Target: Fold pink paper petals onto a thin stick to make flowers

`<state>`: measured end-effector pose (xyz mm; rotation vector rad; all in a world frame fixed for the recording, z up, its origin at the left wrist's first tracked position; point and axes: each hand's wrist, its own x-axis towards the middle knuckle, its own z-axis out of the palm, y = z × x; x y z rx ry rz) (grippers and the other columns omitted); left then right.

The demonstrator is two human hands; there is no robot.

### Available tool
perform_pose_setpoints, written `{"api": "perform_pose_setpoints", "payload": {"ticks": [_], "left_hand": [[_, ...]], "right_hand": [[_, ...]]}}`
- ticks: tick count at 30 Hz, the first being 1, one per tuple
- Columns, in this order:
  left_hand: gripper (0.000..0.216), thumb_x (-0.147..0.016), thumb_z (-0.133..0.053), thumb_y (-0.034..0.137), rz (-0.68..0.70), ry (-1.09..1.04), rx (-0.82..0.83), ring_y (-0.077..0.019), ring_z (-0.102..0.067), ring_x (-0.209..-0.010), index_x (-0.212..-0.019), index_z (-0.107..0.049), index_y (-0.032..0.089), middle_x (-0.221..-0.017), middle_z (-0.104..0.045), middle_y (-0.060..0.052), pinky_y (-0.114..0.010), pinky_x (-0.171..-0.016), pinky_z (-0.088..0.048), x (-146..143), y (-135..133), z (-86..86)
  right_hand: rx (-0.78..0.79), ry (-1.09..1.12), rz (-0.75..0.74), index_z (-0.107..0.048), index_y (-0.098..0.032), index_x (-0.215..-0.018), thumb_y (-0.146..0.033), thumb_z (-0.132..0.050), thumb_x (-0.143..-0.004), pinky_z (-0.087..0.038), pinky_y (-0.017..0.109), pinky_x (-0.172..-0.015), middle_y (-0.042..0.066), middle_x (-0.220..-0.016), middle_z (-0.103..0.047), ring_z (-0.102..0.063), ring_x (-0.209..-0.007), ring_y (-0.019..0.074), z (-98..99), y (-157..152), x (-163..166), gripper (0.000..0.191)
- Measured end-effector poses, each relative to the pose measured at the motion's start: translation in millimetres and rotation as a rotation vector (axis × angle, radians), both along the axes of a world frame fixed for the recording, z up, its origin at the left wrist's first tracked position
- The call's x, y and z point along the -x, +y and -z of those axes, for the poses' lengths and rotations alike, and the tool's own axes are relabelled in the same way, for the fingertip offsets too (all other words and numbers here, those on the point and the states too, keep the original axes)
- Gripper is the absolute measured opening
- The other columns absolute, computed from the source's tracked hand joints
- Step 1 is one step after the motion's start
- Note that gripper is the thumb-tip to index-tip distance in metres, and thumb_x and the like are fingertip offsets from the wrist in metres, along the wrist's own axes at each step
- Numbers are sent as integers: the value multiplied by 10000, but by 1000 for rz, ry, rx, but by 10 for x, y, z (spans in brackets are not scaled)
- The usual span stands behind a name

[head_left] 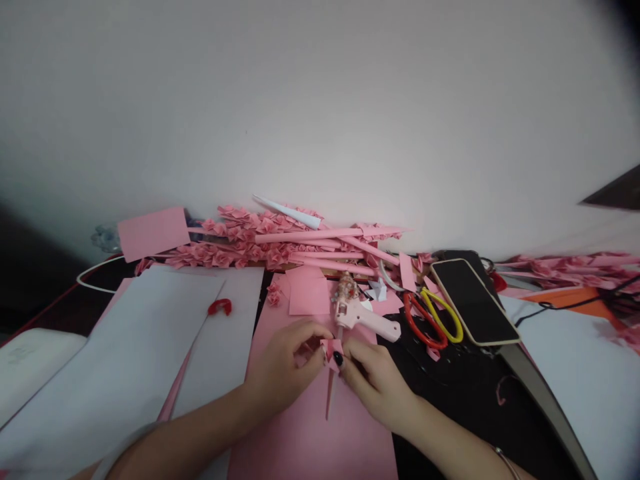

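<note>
My left hand [283, 363] and my right hand [373, 377] meet over a pink sheet [310, 440] and both pinch a small folded pink paper piece [331, 348]. A thin pink paper stick [329, 393] runs down from that piece between my hands. Fingers of both hands are curled closed around the piece. Just beyond my fingertips lies a pink-and-white glue gun [365, 319].
White sheets [125, 360] lie at the left with a small red bit [220, 307]. Rolled pink sticks and paper flowers [280, 243] pile along the wall. Red and yellow scissors [433, 319] and a phone [473, 301] lie to the right.
</note>
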<state>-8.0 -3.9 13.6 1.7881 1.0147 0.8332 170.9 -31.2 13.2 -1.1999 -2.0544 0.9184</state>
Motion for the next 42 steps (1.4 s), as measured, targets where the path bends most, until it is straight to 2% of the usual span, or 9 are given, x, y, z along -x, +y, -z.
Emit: {"api": "perform_pose_setpoints", "payload": {"ticks": [4, 9, 14, 21, 24, 26, 29, 31, 42], "left_hand": [[165, -798, -504, 113, -30, -28, -72, -190, -593, -941, -867, -638, 180, -960, -649, -58, -309, -864, -452, 10, 5, -20], [181, -782, -490, 105, -48, -91, 43, -169, -622, -868, -920, -576, 184, -897, -658, -39, -288, -809, -486, 11, -29, 17], [107, -769, -493, 94, -55, -153, 64, -141, -614, -761, -799, -557, 174, -787, -637, -23, -265, -732, -498, 8, -36, 65], [83, -795, -532, 134, 7, -239, 105, -154, -608, -806, -867, -563, 161, -837, -617, -40, -290, -770, -501, 34, -35, 27], [239, -821, -563, 244, 113, -367, 233, -159, -618, -809, -1034, -488, 167, -924, -607, -57, -307, -759, -509, 51, -28, -17], [244, -872, -495, 353, 121, -415, 380, -140, -635, -673, -1028, -467, 167, -808, -619, -31, -285, -662, -519, 53, -15, -20], [351, -905, -386, 457, 153, -285, 503, -102, -569, -441, -806, -514, 146, -574, -584, 1, -204, -449, -440, 40, 4, 4], [431, -904, -370, 475, 185, -178, 505, -81, -528, -386, -681, -519, 138, -527, -574, -5, -177, -389, -380, 30, 9, 18], [416, -908, -389, 444, 298, -95, 456, -84, -544, -430, -648, -514, 143, -546, -613, -11, -181, -438, -424, 43, 0, 34]], "right_hand": [[-13, 31, 31, -352, -204, -654, -172, -404, -894, -272, 239, -508, -45, -575, -359, -349, -528, 113, -15, 16, -1, 247], [-4, 62, 27, -383, -199, -642, -193, -395, -913, -285, 232, -496, -44, -560, -390, -369, -510, 105, -25, 22, 9, 271], [-26, 69, 45, -398, -196, -626, -195, -416, -907, -294, 227, -493, -47, -548, -392, -367, -505, 100, -15, 25, 13, 281], [36, 124, 63, -427, -187, -631, -208, -417, -917, -305, 216, -501, -44, -562, -431, -390, -503, 93, 11, 39, -10, 288], [90, 142, 74, -419, -194, -644, -243, -376, -938, -293, 220, -479, -49, -537, -414, -361, -466, 93, 21, 34, -15, 301], [98, 139, 63, -407, -199, -652, -259, -357, -946, -289, 224, -474, -55, -517, -399, -342, -445, 93, 26, 25, -16, 304], [74, 113, 41, -395, -201, -645, -260, -364, -945, -295, 227, -486, -55, -518, -390, -349, -454, 97, 26, 16, -15, 307], [52, 96, 21, -402, -199, -647, -252, -372, -940, -300, 228, -496, -50, -532, -398, -363, -472, 100, 23, 16, -15, 299], [31, 140, -27, -408, -189, -654, -209, -379, -933, -303, 222, -489, -46, -539, -412, -371, -473, 92, 33, 27, -28, 281]]}}
